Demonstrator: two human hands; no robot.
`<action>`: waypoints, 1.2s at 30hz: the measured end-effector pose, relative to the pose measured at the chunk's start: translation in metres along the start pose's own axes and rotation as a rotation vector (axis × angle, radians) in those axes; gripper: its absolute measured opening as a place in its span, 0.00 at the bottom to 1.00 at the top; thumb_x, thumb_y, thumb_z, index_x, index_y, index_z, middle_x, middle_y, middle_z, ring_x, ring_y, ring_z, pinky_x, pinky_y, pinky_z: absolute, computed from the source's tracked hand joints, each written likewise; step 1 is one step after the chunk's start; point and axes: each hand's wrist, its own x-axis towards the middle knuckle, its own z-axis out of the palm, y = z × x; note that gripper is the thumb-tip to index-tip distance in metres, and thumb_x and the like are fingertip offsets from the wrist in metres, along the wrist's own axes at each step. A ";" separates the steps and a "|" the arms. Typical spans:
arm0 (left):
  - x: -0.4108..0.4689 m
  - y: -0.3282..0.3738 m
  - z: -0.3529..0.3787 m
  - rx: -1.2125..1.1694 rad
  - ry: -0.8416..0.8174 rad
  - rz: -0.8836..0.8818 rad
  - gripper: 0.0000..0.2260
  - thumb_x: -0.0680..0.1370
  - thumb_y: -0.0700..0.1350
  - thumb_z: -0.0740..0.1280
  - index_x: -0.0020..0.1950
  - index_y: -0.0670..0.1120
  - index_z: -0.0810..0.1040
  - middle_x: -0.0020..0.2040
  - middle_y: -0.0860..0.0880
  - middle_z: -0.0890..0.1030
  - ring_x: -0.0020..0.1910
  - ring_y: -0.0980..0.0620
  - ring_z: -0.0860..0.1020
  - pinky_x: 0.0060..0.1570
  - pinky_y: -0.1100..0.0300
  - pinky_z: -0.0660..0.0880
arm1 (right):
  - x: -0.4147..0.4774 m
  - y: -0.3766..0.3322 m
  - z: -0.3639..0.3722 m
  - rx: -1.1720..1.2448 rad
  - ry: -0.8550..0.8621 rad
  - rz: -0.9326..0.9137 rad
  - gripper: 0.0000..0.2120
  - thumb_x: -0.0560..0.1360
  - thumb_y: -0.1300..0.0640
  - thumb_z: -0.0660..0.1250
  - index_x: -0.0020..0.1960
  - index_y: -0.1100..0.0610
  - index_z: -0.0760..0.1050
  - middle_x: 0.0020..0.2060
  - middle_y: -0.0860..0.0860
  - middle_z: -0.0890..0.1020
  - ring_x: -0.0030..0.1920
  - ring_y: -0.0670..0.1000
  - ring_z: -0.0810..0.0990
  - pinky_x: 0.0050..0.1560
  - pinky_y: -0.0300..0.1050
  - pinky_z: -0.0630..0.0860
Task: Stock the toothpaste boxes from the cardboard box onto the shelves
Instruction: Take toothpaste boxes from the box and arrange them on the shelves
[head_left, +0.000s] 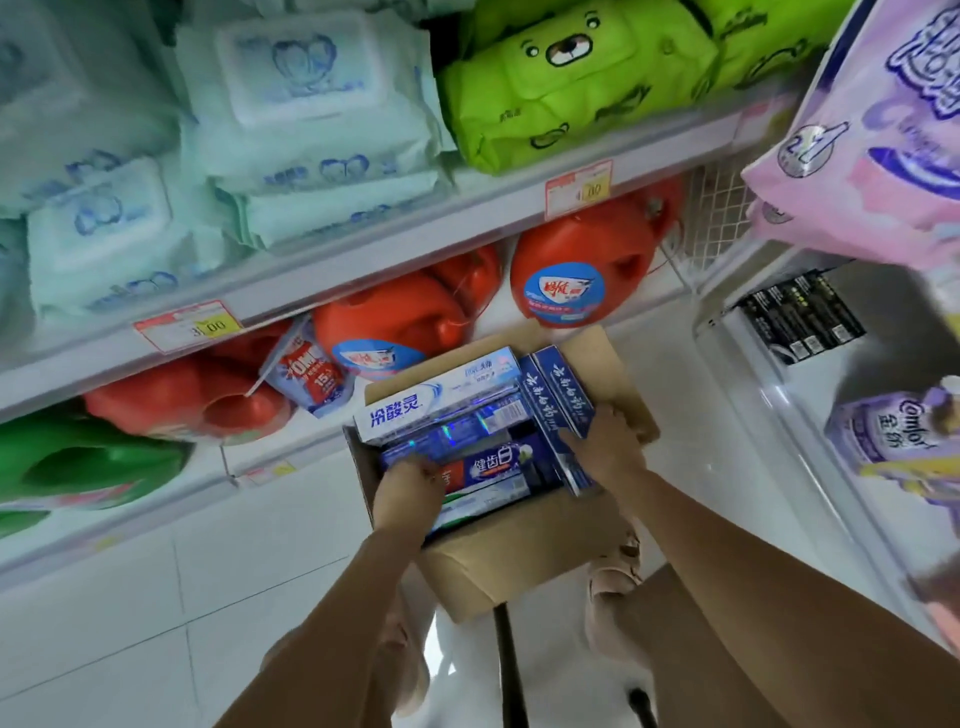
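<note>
An open brown cardboard box (524, 551) sits on the white floor below me, packed with several toothpaste boxes. A white and blue toothpaste box (436, 397) lies on top at the back. Two dark blue boxes (558, 400) stand along the right side. My left hand (408, 491) reaches into the near left part of the carton and its fingers curl round a dark blue toothpaste box (457, 439). My right hand (605, 441) grips the near end of the dark blue boxes on the right.
Shelves on the left hold pale wipe packs (306, 104) and a green bear pack (576, 78) above, red detergent jugs (566, 275) and a green jug (83, 462) below. Pink tissue packs (878, 135) and a purple softener pouch (898, 431) hang at right. My feet stand behind the carton.
</note>
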 end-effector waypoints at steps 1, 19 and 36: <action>-0.002 0.012 0.005 -0.078 -0.002 -0.008 0.08 0.76 0.40 0.63 0.47 0.41 0.81 0.46 0.41 0.83 0.47 0.42 0.80 0.46 0.56 0.73 | 0.003 0.006 -0.004 0.033 -0.043 0.018 0.25 0.75 0.45 0.67 0.62 0.62 0.71 0.51 0.56 0.80 0.46 0.55 0.80 0.40 0.45 0.76; 0.027 0.082 0.115 -1.076 -0.502 -0.392 0.43 0.56 0.58 0.81 0.65 0.43 0.72 0.57 0.41 0.81 0.57 0.41 0.79 0.61 0.42 0.74 | -0.001 0.032 -0.045 0.538 -0.411 0.134 0.29 0.68 0.47 0.71 0.64 0.60 0.71 0.53 0.55 0.80 0.47 0.51 0.80 0.44 0.45 0.79; -0.156 0.103 -0.070 -1.056 -0.882 0.243 0.27 0.55 0.41 0.80 0.53 0.41 0.81 0.49 0.42 0.84 0.46 0.47 0.83 0.47 0.51 0.80 | -0.168 0.017 -0.202 0.670 -0.415 -0.268 0.13 0.73 0.48 0.69 0.39 0.58 0.74 0.31 0.54 0.73 0.32 0.53 0.73 0.37 0.44 0.72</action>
